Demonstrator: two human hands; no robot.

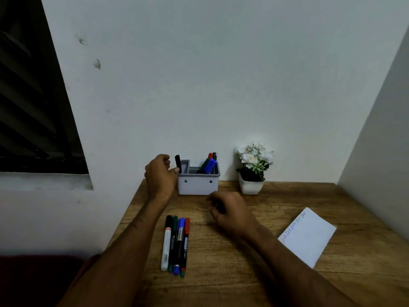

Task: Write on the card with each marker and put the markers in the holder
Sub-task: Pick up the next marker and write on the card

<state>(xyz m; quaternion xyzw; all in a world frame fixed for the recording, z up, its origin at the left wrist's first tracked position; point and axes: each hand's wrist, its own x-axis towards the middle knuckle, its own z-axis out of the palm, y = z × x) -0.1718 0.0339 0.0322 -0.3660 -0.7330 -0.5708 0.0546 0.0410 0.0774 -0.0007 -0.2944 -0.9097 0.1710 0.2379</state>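
Observation:
A grey holder [197, 185] stands at the back of the wooden table [232, 273], with red, green, blue and black markers [209, 164] leaning in its right part. A black marker [178, 163] stands upright at the holder's left edge. My left hand [159, 176] is beside it, fingers curled, and its fingertips pinch the marker low down. My right hand [231, 212] rests loosely curled on the table in front of the holder and holds nothing. Several markers [176, 243] lie side by side near the front left. The white card [307, 237], with coloured writing along its top edge, lies at the right.
A small white pot with white flowers [253, 169] stands to the right of the holder against the wall. Walls close the table in at the back and right. A dark window [28, 107] is at the left.

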